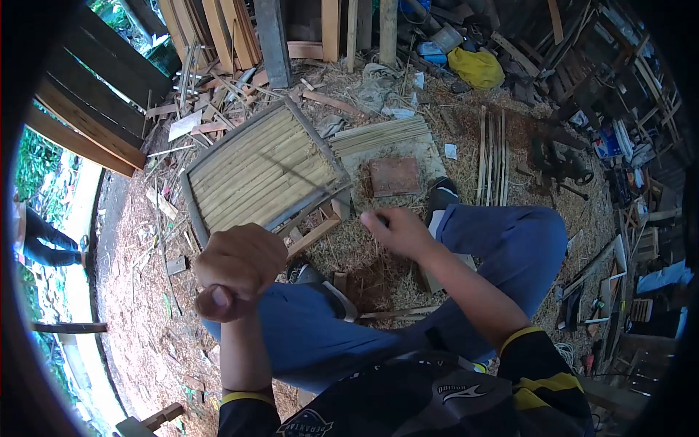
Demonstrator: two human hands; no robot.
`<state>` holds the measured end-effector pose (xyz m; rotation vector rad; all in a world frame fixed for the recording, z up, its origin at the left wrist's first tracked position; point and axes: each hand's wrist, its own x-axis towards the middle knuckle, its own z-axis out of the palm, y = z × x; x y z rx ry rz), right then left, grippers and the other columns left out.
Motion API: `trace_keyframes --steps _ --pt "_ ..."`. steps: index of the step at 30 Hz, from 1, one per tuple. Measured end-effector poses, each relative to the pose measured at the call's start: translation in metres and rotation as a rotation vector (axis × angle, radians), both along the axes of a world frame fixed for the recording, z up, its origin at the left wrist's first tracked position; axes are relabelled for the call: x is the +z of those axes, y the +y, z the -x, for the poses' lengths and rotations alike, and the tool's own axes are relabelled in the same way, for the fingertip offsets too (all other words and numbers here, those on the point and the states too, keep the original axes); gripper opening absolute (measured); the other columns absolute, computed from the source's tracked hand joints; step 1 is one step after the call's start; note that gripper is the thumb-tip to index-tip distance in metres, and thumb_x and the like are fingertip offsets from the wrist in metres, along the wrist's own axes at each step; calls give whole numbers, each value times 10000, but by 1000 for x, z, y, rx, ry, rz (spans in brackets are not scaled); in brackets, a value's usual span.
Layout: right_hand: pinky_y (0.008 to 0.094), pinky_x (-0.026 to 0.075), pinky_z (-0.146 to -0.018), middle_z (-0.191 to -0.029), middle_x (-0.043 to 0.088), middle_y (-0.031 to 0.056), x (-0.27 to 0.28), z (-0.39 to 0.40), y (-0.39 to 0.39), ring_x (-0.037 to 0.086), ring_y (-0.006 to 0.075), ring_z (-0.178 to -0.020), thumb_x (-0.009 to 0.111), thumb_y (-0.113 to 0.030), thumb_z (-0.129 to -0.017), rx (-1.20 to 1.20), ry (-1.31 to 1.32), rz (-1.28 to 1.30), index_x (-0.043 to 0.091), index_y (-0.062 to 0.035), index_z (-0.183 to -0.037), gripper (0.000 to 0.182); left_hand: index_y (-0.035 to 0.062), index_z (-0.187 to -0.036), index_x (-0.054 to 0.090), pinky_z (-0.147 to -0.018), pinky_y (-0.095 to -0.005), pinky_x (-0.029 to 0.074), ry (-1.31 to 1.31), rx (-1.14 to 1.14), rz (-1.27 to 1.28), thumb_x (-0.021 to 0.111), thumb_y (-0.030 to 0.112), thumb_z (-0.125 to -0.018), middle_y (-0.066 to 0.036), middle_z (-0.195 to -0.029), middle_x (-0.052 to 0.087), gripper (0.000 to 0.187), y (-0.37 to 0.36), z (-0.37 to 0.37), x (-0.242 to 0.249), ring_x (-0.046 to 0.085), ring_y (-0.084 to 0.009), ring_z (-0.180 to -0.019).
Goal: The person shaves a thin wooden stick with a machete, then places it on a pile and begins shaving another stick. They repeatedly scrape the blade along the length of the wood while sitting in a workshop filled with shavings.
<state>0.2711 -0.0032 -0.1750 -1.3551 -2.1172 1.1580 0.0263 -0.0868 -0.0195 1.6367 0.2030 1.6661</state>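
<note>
My left hand (242,268) is a closed fist raised over my left thigh, by the lower edge of a framed panel; whatever it may hold is hidden. My right hand (399,230) is closed in front of my right knee, thumb pressed to the fingers. A small dark bit shows by its fingertips, too small to name. Between my feet and the back of the work area, the panel of pale slats (255,171) sits tilted in a grey wooden frame (240,125), propped on a wooden support (314,227). My right hand is apart from the panel.
A bundle of thin strips (382,135) lies behind a reddish block (395,176). Long sticks (492,156) lie to the right, near a dark metal machine (561,164). Shavings cover the floor. Planks (274,44) stand at the back; a person's legs (47,244) show at far left.
</note>
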Motion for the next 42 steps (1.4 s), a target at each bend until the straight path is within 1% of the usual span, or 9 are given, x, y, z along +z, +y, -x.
trace_keyframes --steps 5,8,11,17,23,29,32,35,42 --pt "476 438 -622 -619 570 195 -12 -5 23 576 336 -580 530 -560 -1015 -30 -170 98 657 54 -815 658 128 -470 261 -327 -310 208 4 -20 -20 428 384 -1023 9 -402 277 631 0 -1 3 264 -145 -285" --pt "473 422 -609 -614 568 196 -26 2 5 577 323 -582 512 -568 -1021 -49 79 -75 659 54 -819 670 128 -470 261 -324 -304 201 -7 -27 -23 436 373 -1013 7 -402 285 621 2 -1 1 259 -142 -283" --pt "468 419 -607 -619 573 192 -36 -7 34 583 309 -593 498 -577 -1024 -76 -148 127 660 54 -815 684 128 -471 254 -325 -305 189 -8 -20 -6 432 373 -1011 9 -403 282 620 2 -1 3 258 -143 -283" --pt "462 444 -630 -613 567 185 -12 0 6 584 321 -597 505 -600 -1010 -112 7 86 662 56 -790 709 122 -483 271 -344 -319 193 -7 -19 -7 436 359 -998 9 -407 275 591 2 2 2 270 -149 -293" --pt "434 462 -645 -652 599 184 -25 3 15 604 284 -616 501 -578 -1017 -111 -156 99 699 23 -897 644 116 -514 293 -358 -313 188 -24 51 10 453 418 -1013 -6 -412 290 605 0 1 1 257 -158 -304" --pt "430 466 -646 -683 625 189 63 27 -32 622 279 -636 522 -536 -1023 166 168 28 706 6 -916 583 114 -507 297 -353 -317 195 -19 52 32 449 418 -1021 -7 -408 287 616 -1 -2 0 263 -162 -301" --pt "422 467 -639 -681 628 180 11 18 -6 617 271 -629 539 -516 -1023 -21 34 110 709 2 -931 553 116 -495 292 -343 -316 204 -1 18 23 453 418 -1020 2 -405 282 627 -3 -3 1 272 -155 -295" --pt "478 492 -637 -676 637 214 2 3 16 654 382 -646 508 -612 -999 -27 -78 132 730 22 -942 674 117 -484 284 -335 -312 205 -43 23 -40 454 393 -1015 9 -405 279 622 -2 -11 1 272 -145 -289" --pt "507 504 -662 -672 650 223 -7 9 8 665 414 -668 490 -652 -988 -56 27 129 728 36 -899 734 118 -475 281 -331 -315 209 5 -7 -12 447 359 -1004 10 -405 274 604 1 -3 3 280 -149 -288"
